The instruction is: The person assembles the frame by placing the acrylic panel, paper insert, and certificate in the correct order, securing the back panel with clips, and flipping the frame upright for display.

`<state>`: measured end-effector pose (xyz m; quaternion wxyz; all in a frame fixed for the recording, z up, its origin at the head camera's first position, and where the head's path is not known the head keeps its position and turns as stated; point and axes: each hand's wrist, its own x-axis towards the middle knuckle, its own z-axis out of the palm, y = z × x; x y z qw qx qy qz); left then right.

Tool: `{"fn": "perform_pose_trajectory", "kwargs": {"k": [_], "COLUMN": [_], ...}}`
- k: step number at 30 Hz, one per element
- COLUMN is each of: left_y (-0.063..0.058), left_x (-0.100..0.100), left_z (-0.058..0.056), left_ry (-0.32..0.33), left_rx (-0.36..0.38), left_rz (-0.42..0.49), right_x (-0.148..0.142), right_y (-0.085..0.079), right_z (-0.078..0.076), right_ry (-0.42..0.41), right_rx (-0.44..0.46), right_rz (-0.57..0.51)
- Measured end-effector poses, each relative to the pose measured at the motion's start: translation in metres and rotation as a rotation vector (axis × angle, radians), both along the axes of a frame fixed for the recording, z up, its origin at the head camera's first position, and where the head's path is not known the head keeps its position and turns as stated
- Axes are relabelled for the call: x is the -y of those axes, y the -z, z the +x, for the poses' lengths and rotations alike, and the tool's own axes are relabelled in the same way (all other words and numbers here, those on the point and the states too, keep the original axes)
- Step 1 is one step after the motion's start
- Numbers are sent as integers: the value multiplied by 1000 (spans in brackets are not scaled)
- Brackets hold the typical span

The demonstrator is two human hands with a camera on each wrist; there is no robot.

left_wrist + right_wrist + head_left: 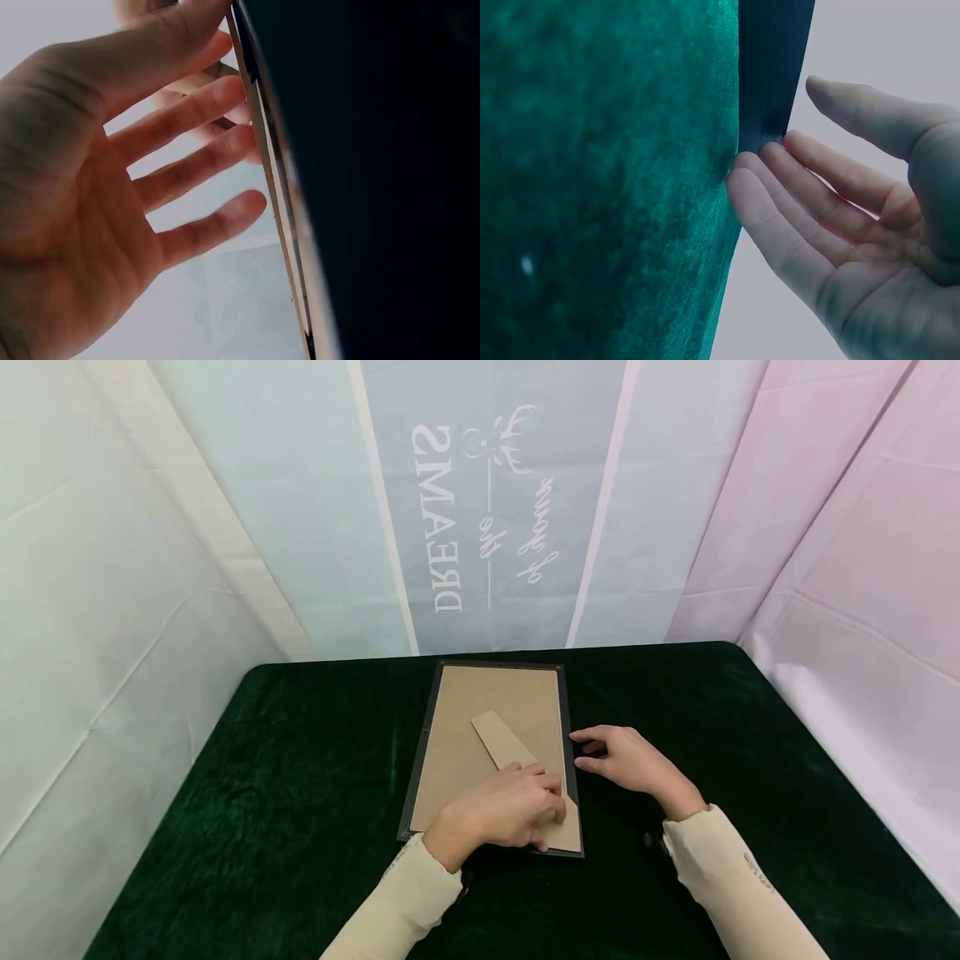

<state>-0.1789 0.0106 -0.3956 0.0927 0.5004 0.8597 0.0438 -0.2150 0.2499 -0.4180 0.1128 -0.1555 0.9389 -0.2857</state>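
Note:
A picture frame [427,735] with a dark rim lies back side up, showing its brown backing board [453,693]. A flat brown stand strip [501,737] runs diagonally across that board. My left hand [498,810] is over the board's lower right part, fingertips on or just above it and hiding the strip's lower end. In the left wrist view the fingers [199,154] are spread and nearly straight, toward the board. Beside the frame's right edge, my right hand [630,760] touches the dark rim [769,67] with its fingertips, thumb apart.
Dark green velvety cloth [300,793] covers the table. Behind it hangs a pale curtain [487,527] with mirrored lettering. White fabric [135,610] closes the left side and pinkish-white fabric [862,568] the right.

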Motion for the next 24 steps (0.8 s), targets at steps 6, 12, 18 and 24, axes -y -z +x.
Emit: {"fn": "perform_pose_trajectory", "kwargs": {"k": [6, 12, 18, 24], "left_y": [0, -8, -31, -32], "left_x": [0, 9, 46, 100], "left_z": [0, -1, -17, -37], "left_ry": [-27, -60, -242, -706], "left_rx": [60, 157, 225, 90], "left_rz": [28, 57, 210, 270], "right_x": [1, 3, 5, 10], "right_y": [-1, -1, 1, 2], "right_z": [1, -1, -2, -1], "right_ry": [10, 33, 55, 72], "right_rx": [14, 37, 36, 57], "right_rz": [-4, -4, 2, -3]}}
